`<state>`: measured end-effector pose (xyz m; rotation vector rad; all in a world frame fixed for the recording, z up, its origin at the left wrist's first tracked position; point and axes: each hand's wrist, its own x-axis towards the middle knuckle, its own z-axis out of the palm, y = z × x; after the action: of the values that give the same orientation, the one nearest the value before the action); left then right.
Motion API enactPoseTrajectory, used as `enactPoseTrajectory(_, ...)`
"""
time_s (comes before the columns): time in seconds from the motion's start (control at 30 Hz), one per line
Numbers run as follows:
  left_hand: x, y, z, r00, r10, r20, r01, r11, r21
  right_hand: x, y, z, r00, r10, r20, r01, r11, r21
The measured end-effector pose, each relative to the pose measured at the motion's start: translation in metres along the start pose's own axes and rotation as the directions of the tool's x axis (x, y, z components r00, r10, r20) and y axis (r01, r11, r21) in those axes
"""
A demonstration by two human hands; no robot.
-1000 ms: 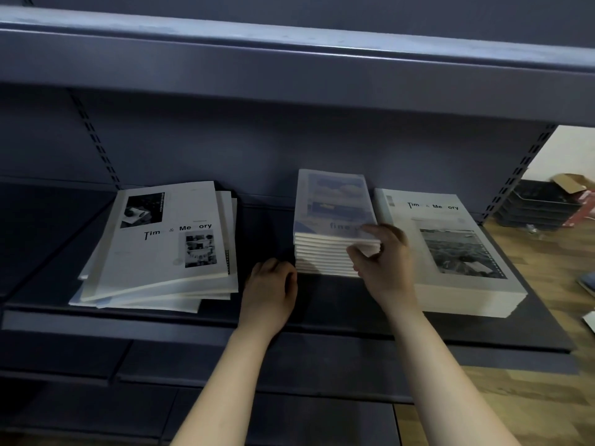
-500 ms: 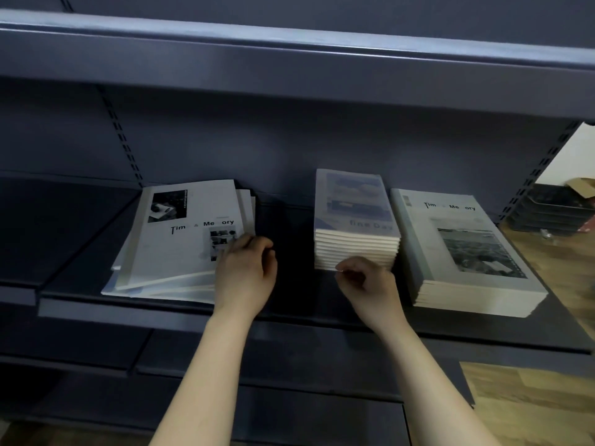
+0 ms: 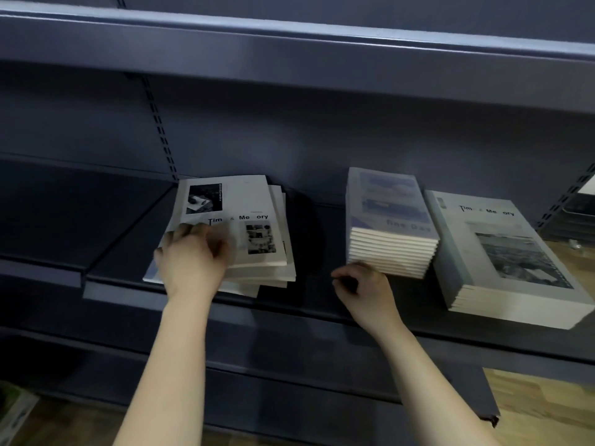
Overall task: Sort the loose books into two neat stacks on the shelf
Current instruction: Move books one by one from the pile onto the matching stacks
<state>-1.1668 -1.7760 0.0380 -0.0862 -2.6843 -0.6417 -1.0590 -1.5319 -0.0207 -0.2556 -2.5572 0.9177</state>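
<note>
A loose, fanned pile of white books [image 3: 251, 220], topped by a "Time & Memory" cover, lies on the dark shelf [image 3: 315, 294] at centre left. My left hand [image 3: 190, 259] rests on the pile's near left part; it is motion-blurred, with the fingers spread over the top cover. To the right stands a neat stack of smaller blue-covered books [image 3: 389, 226]. Beside it sits a neat stack of large "Time & Memory" books [image 3: 505, 255]. My right hand [image 3: 363, 284] hovers at the small stack's near left corner, fingers loosely curled and holding nothing.
An upper shelf board [image 3: 289, 53] overhangs the books. A lower shelf [image 3: 289, 397] juts out below my arms. Wooden floor [image 3: 541, 407] shows at the lower right, and a separate shelf board [image 3: 48, 226] extends to the left.
My left hand has moved left from the shelf gap onto the loose pile. My right hand came off the small stack's top and dropped to its near corner. The camera turned left.
</note>
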Motion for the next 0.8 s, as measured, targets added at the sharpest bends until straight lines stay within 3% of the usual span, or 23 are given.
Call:
enactPoseTrajectory(0.13,0.005,-0.004,-0.010,0.985,-0.156,0.079,0.145,0.981,0.131,0.002,-0.003,0.006,1.000,0.002,0.004,-0.002,1.000,-0.018)
enactPoseTrajectory(0.33,0.017,-0.005,-0.019,0.952,-0.268,0.148,0.253,0.961,0.115,0.004,-0.002,0.010,1.000,0.001,0.004,-0.001,0.999,-0.036)
enactPoseTrajectory(0.6,0.024,-0.012,-0.022,0.942,-0.314,0.119,0.329,0.935,-0.135,0.003,0.000,0.008,1.000,-0.010,0.003,0.010,1.000,-0.027)
enactPoseTrajectory(0.8,0.004,-0.010,-0.029,0.965,-0.260,0.029,0.237,0.822,-0.518,0.004,0.000,0.006,1.000,-0.020,0.016,0.020,1.000,-0.017)
